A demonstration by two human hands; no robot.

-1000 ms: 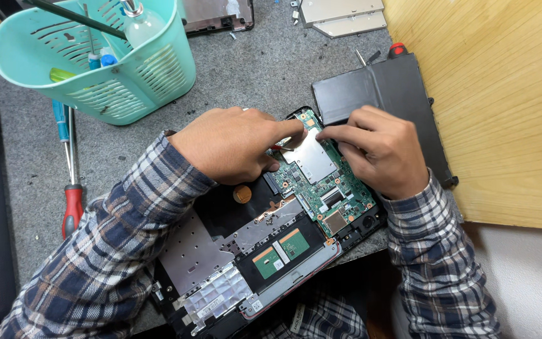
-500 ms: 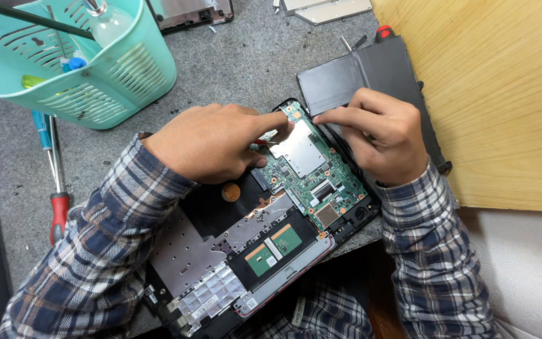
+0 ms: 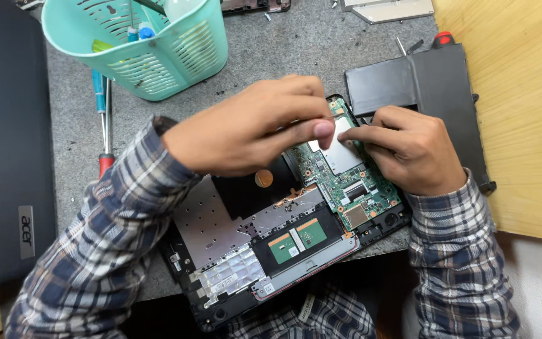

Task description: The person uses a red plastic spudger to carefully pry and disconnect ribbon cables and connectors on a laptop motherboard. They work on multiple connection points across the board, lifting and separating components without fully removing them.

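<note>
Opened laptop base (image 3: 265, 251) with dull stamped metal plates on grey felt table (image 3: 271, 56), green circuit board (image 3: 346, 182) at its far end, left hand (image 3: 252, 135) hovering, fingers pinched together over silver shield, right hand (image 3: 409, 147) fingertips pressing board edge, ribbed teal plastic basket (image 3: 158, 50) behind, flat black battery (image 3: 428, 88) beside wood panel (image 3: 522, 107)

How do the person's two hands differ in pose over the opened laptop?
The left hand hovers raised over the green circuit board, fingers curled, thumb pointing right. The right hand lies low, fingers pressing the board's silver plate. Both wear plaid sleeves and meet over the same board.
</note>
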